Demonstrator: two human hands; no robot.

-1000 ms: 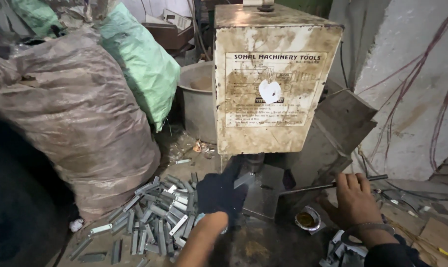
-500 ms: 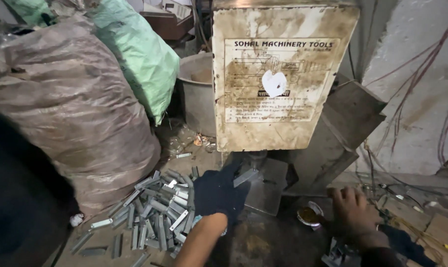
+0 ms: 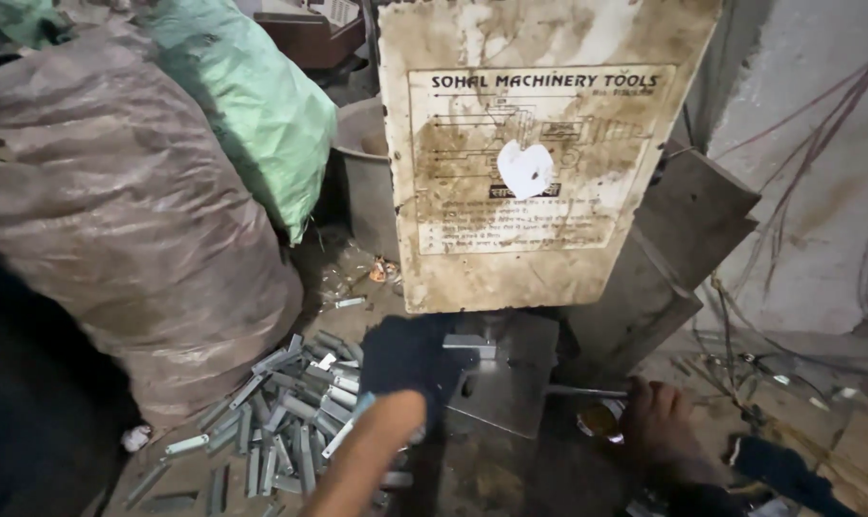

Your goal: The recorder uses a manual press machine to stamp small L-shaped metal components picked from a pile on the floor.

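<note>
Cramped press corner, gloved left hand (image 3: 410,362) pinching metal piece (image 3: 469,346) at plate (image 3: 506,383) edge, right hand (image 3: 666,421) open, empty.

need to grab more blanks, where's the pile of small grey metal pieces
The pile of small grey metal pieces lies low and left in the head view, between the big brown sack and the gloved left hand.

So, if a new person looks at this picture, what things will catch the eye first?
First the big dirty machine cover with a printed label, at top centre. Under it, the left hand in a dark glove holds a small metal piece on the grey plate. To the left lie a heap of metal strips and a large brown sack; the bare right hand rests low at the right near a thin rod.
</note>
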